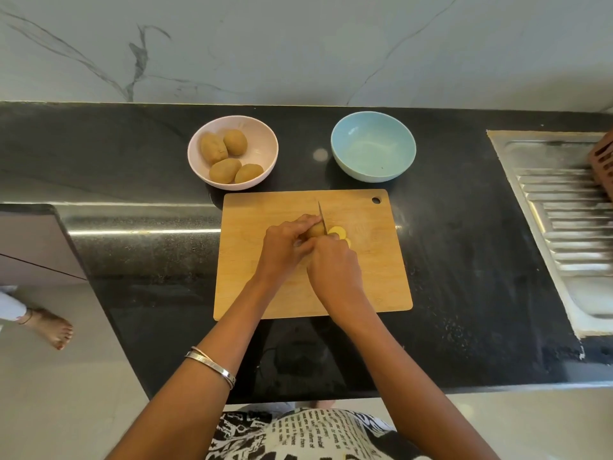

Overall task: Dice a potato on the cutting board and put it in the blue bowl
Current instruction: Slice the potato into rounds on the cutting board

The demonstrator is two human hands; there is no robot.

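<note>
On the wooden cutting board (pixel 265 293) lies a brown potato (pixel 315 230), gripped by my left hand (pixel 287 247). My right hand (pixel 335 263) holds a knife (pixel 321 215) whose blade stands on the potato's right end, tip pointing away from me. Yellow cut slices (pixel 338 232) lie just right of the blade. The blue bowl (pixel 373 146) stands beyond the board at the right, with nothing in it.
A pink bowl (pixel 265 141) with several whole potatoes sits beyond the board's left corner. A steel sink drainboard (pixel 564 210) fills the right side with a brown object (pixel 603 164) on it. The black counter's front edge is near me. A person's bare foot (pixel 49 327) stands on the floor at left.
</note>
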